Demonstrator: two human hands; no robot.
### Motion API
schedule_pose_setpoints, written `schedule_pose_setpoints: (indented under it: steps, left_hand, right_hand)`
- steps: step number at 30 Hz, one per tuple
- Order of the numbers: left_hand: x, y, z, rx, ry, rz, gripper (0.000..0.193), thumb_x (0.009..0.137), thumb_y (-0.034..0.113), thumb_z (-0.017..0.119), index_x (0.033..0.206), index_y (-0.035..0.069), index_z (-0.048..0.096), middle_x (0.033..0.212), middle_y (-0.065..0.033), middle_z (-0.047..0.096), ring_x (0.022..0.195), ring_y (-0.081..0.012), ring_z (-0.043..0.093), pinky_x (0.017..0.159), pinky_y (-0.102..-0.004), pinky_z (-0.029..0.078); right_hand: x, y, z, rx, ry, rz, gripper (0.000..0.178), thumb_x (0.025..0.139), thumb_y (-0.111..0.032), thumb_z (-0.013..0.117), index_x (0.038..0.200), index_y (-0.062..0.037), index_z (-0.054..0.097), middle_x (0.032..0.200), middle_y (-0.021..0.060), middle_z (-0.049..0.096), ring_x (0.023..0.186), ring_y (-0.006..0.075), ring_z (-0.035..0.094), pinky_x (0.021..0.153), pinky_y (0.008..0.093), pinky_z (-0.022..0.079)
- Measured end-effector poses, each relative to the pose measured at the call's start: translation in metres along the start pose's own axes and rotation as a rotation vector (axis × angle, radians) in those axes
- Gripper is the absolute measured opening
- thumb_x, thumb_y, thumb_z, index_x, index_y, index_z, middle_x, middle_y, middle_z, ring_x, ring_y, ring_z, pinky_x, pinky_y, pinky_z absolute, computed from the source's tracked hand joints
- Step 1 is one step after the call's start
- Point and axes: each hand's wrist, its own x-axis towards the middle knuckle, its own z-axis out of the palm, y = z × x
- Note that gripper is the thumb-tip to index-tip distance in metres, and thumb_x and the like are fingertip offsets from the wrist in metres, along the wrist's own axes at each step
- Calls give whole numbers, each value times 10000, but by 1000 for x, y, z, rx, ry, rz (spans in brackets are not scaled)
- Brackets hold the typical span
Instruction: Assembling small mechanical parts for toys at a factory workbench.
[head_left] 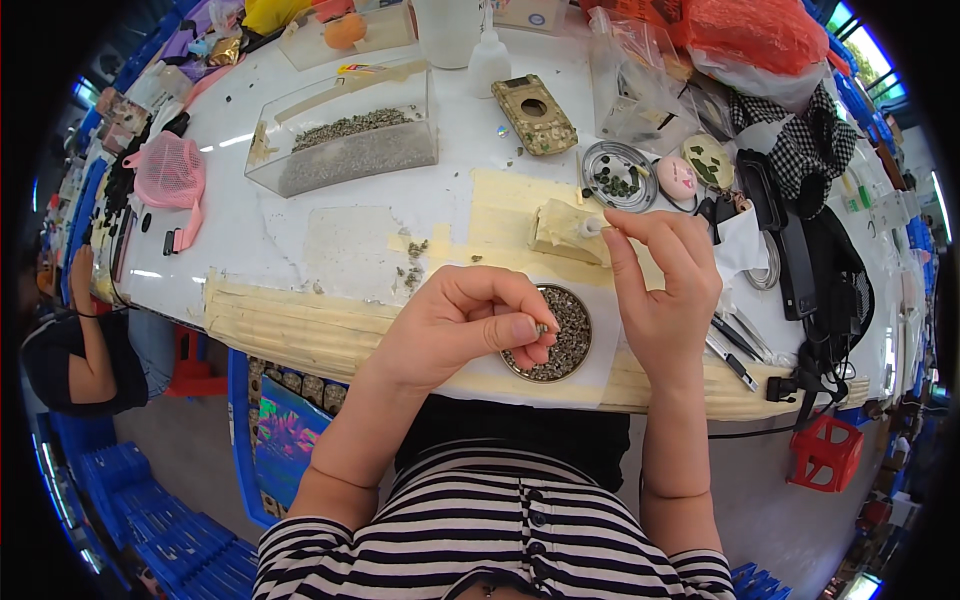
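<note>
Head view: left hand point(455, 325) closed in a pinch, thumb and forefinger holding a small piece point(541, 328) above the left part of a round dish point(590, 342). The dish stands near the front edge of the surface point(240, 230) and is filled with small grey-brown grains point(568, 345). Right hand point(668, 275) raised to the right of the dish, thumb and forefinger drawn narrow beside a white tip point(590, 228) at the right end of a tan block point(558, 230); whether the tip is gripped cannot be told. The block lies behind the dish. Loose grains point(413, 270) lie beyond the left hand. Farther back: a clear box point(425, 148) with more grains at left, a white bottle point(490, 65), a camouflage-patterned case point(535, 115) with a round dark opening, and a clear tray point(655, 185) holding dark green bits. Tweezers point(738, 340) lie to the right of the right hand. A red stool point(828, 453) stands on the floor at right.
</note>
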Motion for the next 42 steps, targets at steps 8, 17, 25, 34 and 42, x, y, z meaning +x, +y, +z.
schedule_pose_setpoints:
  steps: [8,17,25,34,42]
  left_hand:
    - [0,0,0,-4,-10,10,107,946,26,672,1032,-33,697,915,-107,714,808,-148,689,723,-262,569]
    - [0,0,2,91,35,4,144,939,115,699,968,-26,693,894,-134,658,759,-185,662,637,-282,538]
    - [5,-7,10,995,393,616,155,848,-62,733,998,-22,728,874,-97,696,746,-155,669,664,-258,534]
    - [7,-10,23,1333,429,690,204,781,-74,783,973,-19,740,877,-106,695,750,-183,669,655,-266,524]
    - [6,-12,23,1371,429,684,223,767,-79,789,975,-15,743,867,-104,694,737,-189,673,649,-270,531]
  right_hand:
    - [0,0,0,4,3,1,159,801,-28,764,956,-59,745,835,75,647,784,259,589,696,363,469]
    - [0,0,0,4,6,-6,159,793,-23,771,946,-59,747,835,72,653,784,254,593,694,356,470]
    - [-5,-2,-11,234,275,40,75,849,5,739,911,0,697,841,59,654,774,186,561,711,285,441]
    - [-9,-6,-16,469,30,56,100,841,-22,752,875,-8,659,836,69,683,762,194,557,715,300,431]
    - [-8,-10,-11,457,-18,120,103,828,-16,763,837,-9,661,819,62,688,745,188,566,690,293,438]
